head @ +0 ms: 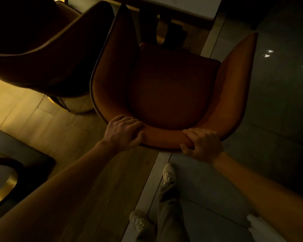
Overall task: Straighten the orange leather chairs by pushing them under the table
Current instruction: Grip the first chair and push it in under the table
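Note:
An orange leather chair (173,91) with a curved wraparound back stands right in front of me, seen from above in dim light. Its seat faces the pale table (191,6) at the top of the view, with the seat's front edge close to the table's dark base. My left hand (122,131) grips the top of the backrest on its left side. My right hand (202,145) is wrapped around the backrest rim a little to the right. A second chair (42,49), darker in shadow, stands to the left, touching or nearly touching the first.
Wooden flooring (42,119) lies left, dark tile (278,110) right, with a pale strip between them. My feet in light shoes (168,177) stand just behind the chair. Another dark piece of furniture with a gold rim (5,186) sits at the lower left.

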